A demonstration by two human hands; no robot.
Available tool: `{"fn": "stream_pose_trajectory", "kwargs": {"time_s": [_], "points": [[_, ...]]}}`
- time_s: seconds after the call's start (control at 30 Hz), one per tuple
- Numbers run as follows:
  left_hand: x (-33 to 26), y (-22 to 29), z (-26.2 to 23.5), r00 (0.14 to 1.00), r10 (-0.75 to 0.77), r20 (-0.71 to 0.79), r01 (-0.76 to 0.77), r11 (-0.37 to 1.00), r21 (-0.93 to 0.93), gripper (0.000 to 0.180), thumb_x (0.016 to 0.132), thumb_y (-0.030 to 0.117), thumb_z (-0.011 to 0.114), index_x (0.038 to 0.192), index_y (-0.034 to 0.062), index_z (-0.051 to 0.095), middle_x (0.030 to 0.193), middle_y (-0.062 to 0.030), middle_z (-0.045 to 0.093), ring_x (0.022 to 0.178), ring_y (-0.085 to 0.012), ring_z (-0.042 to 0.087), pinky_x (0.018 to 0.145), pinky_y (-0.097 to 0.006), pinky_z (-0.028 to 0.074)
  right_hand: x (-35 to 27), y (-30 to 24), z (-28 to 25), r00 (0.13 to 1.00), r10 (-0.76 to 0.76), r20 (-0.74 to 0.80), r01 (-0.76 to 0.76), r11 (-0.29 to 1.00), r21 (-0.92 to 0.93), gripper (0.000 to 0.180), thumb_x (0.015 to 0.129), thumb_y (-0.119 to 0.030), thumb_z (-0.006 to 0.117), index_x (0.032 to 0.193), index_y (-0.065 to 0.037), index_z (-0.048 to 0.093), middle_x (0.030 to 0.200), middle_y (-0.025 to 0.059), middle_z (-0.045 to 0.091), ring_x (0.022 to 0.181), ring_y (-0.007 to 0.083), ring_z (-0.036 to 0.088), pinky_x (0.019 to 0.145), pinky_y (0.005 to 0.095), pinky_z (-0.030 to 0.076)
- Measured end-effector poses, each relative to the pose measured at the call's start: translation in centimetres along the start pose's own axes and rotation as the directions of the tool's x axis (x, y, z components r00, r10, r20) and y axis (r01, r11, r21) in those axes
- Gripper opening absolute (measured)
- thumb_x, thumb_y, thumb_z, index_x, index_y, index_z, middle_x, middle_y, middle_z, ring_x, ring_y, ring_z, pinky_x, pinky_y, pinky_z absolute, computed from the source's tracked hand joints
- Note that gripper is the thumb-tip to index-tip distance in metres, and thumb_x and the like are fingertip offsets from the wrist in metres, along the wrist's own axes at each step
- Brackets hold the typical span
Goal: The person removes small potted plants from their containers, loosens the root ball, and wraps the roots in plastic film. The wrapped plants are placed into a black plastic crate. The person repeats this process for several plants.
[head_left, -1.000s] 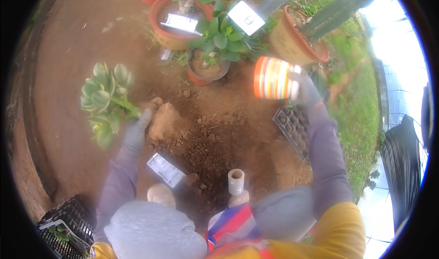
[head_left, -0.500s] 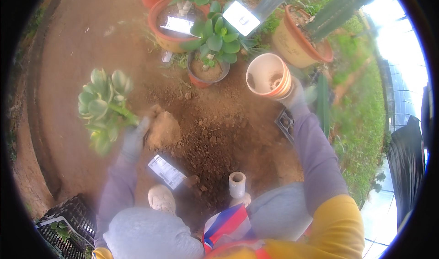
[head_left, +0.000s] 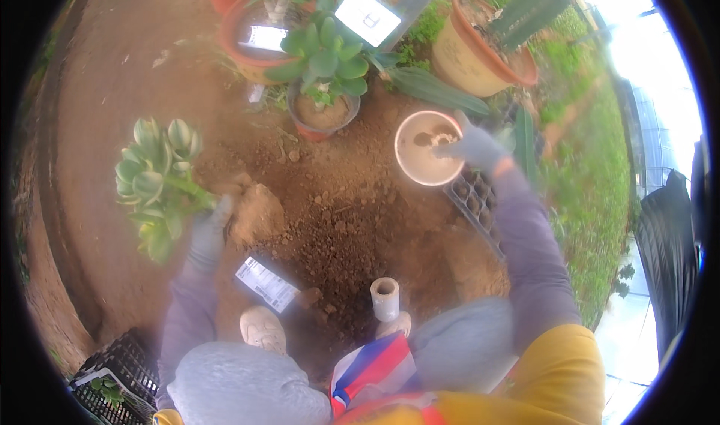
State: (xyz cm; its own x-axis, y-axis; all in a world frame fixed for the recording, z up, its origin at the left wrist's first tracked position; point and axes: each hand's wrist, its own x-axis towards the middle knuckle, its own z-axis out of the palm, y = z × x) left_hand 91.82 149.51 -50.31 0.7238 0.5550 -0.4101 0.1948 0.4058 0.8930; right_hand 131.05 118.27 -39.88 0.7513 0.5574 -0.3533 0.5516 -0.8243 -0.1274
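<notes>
My left hand [head_left: 212, 228], in a grey glove, grips the stem base of a succulent [head_left: 161, 174] with thick pale-green leaves. A brown ball of soil [head_left: 256, 215] sits at the plant's lower end, beside my fingers. On the right, my gloved right hand [head_left: 484, 149] is at the rim of a round pot [head_left: 421, 171], pale inside, with its fingers reaching over the edge into the opening. Some soil and small light bits show at the pot's bottom. Whether the pot rests on the ground is hard to tell.
Potted succulents [head_left: 322, 114] and a cactus pot [head_left: 472, 57] stand ahead. A black cell tray [head_left: 474, 200] lies right of the loose soil [head_left: 337, 237]. Near my shoes are a labelled packet [head_left: 266, 282] and a white roll [head_left: 385, 301]. A black crate [head_left: 120, 372] sits lower left.
The pot has come slightly nearer and left, its opening now turned up. My right hand has shifted from the pot's side to its rim. My left hand still holds the succulent, a little further left.
</notes>
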Motion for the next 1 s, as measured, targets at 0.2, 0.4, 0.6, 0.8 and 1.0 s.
{"fn": "stream_pose_trajectory", "kwargs": {"time_s": [0.2, 0.4, 0.6, 0.8, 1.0], "points": [[-0.3, 0.0, 0.2, 0.997, 0.035, -0.062, -0.035, 0.999, 0.014, 0.031, 0.097, 0.021, 0.066, 0.122, 0.0026, 0.066, 0.111, -0.0041, 0.069, 0.083, -0.0078, 0.057, 0.07, -0.021, 0.045, 4.1, 5.1, 1.1, 0.948, 0.216, -0.234, -0.228, 0.973, -0.026, 0.031, 0.076, -0.014, 0.062, 0.104, -0.008, 0.074, 0.097, 0.022, 0.072, 0.092, 0.0386, 0.069, 0.083, 0.0436, 0.054], [-0.8, 0.9, 0.0, 0.989, -0.079, -0.125, 0.11, 0.959, 0.262, 0.03, 0.097, 0.023, 0.067, 0.119, 0.0026, 0.067, 0.087, 0.0035, 0.061, 0.074, -0.0093, 0.055, 0.063, -0.025, 0.042, 8.0, 14.2, 4.3, 0.939, 0.168, -0.3, -0.224, 0.961, -0.164, 0.028, 0.074, -0.02, 0.068, 0.097, -0.005, 0.075, 0.093, 0.0207, 0.072, 0.089, 0.0381, 0.069, 0.078, 0.0451, 0.055], [-1.2, 1.6, 1.1, 0.988, -0.087, 0.125, 0.096, 0.993, -0.074, 0.036, 0.101, 0.03, 0.06, 0.123, 0.0014, 0.065, 0.119, -0.0086, 0.067, 0.102, -0.0154, 0.063, 0.084, -0.026, 0.052, 2.4, 3.9, 1.3, 0.669, -0.22, -0.71, -0.137, 0.902, -0.409, 0.031, 0.089, -0.023, 0.064, 0.112, -0.002, 0.065, 0.095, 0.0201, 0.07, 0.084, 0.037, 0.069, 0.076, 0.0473, 0.054], [-2.0, 4.4, 2.3, 0.968, -0.249, 0.032, 0.228, 0.926, 0.3, 0.046, 0.098, 0.039, 0.064, 0.121, -0.0016, 0.065, 0.115, -0.0109, 0.068, 0.096, -0.0179, 0.065, 0.083, -0.03, 0.054, -4.1, -14.2, 6.8, 0.69, -0.724, -0.02, 0.567, 0.523, 0.636, 0.082, 0.083, -0.034, 0.079, 0.147, 0.0, 0.042, 0.149, 0.0178, 0.046, 0.14, 0.0276, 0.042, 0.116, 0.0374, 0.032], [-5.9, 6.4, 3.7, 0.953, -0.304, 0.008, 0.294, 0.927, 0.233, 0.053, 0.089, 0.044, 0.074, 0.112, -0.0026, 0.066, 0.093, -0.0089, 0.07, 0.076, -0.015, 0.064, 0.061, -0.028, 0.052, -7.0, -22.1, 11.5, 0.439, -0.876, 0.197, -0.058, 0.192, 0.98, 0.105, 0.073, -0.022, 0.087, 0.153, 0.005, 0.025, 0.152, 0.0186, 0.039, 0.137, 0.023, 0.04, 0.114, 0.0341, 0.032]]}}
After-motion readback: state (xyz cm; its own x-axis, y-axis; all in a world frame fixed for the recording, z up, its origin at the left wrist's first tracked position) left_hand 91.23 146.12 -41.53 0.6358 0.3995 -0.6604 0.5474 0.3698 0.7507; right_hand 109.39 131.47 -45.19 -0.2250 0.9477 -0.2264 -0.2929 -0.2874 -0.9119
